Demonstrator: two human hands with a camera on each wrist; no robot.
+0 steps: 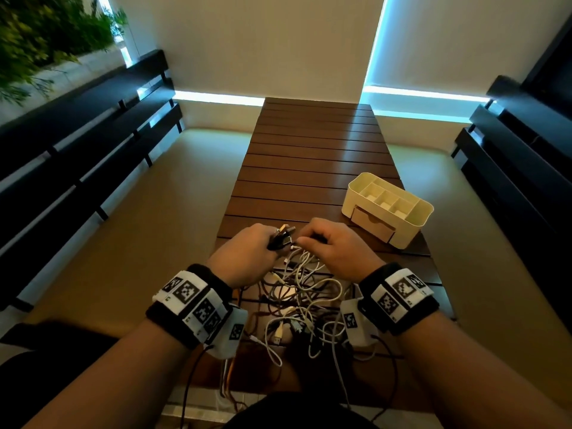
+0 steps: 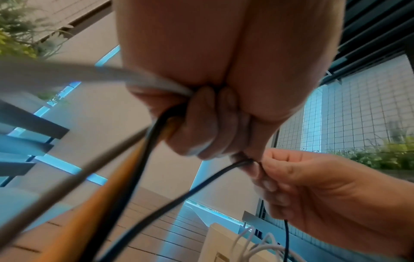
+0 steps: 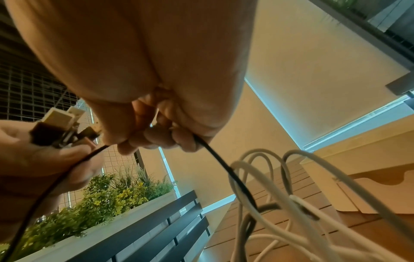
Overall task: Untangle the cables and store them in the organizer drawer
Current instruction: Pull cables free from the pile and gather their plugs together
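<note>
The left hand [image 1: 247, 252] clutched a bunch of USB plugs [image 1: 283, 233] while the right hand [image 1: 334, 249] pinched one thin black cable [image 3: 224, 168] above the tangle [image 1: 303, 298] (organizer drawer [image 1: 373, 223] closed, just beside) — pulling hard would likely tighten the knots.

slatted dark-brown wood table [image 1: 312, 156] runs away from the camera toward a cream wall [image 1: 247, 41]. thin cyan light strips [image 1: 216, 97] along the wall's base and up one vertical seam [image 1: 376, 38]. beige floor [image 1: 173, 193] on both sides. black horizontal-slat railing at left [image 1: 77, 125], another at right [image 1: 520, 162]. green planter foliage [image 1: 40, 32] upper left, yellow-flowered in the right wrist view [image 3: 107, 196]. wire mesh grid [image 2: 349, 109] behind.
</note>
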